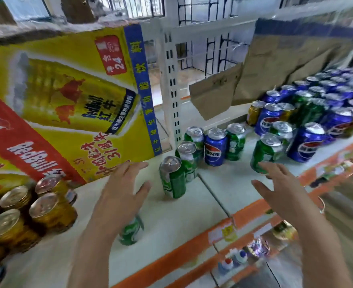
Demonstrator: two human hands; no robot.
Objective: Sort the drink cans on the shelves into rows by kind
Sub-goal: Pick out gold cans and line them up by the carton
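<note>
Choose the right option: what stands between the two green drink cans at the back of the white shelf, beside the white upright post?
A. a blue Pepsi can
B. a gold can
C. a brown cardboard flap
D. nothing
A: a blue Pepsi can stands upright between the two green drink cans; the gold cans are grouped far to the left.

The single head-worn camera is looking forward and steeply down from close above the shelf [192, 215], tilting so its orange front edge is running diagonally, with both forearms reaching in from below.
</note>
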